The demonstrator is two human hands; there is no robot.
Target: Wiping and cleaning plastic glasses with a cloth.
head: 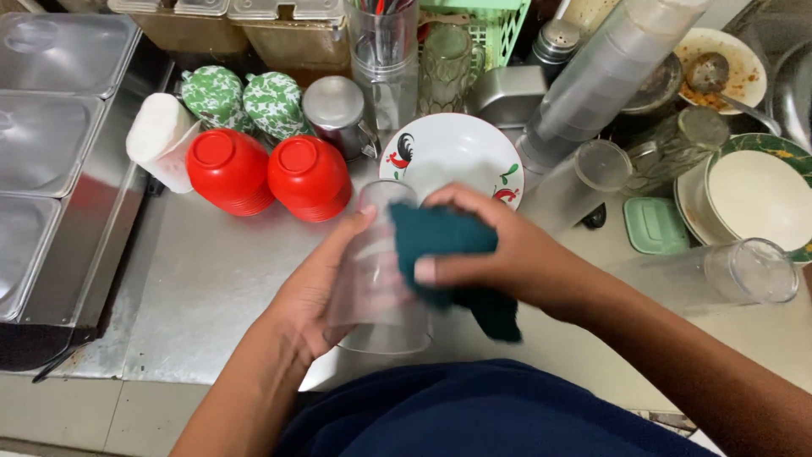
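Note:
My left hand [317,292] grips a clear plastic tumbler [376,279], held tilted over the steel counter with its mouth toward me. My right hand [499,245] presses a dark teal cloth [444,241] against the side of the tumbler; part of the cloth hangs down below the hand. Just behind the hands lies a white plate with a rooster and flower pattern [457,152].
Two stacks of red bowls [271,173] and green patterned cups [245,100] stand at the back left beside steel lidded trays [51,110]. A tilted stack of clear tumblers [609,76], dirty plates [753,195], a green lid [655,224] and a lying tumbler [727,275] crowd the right.

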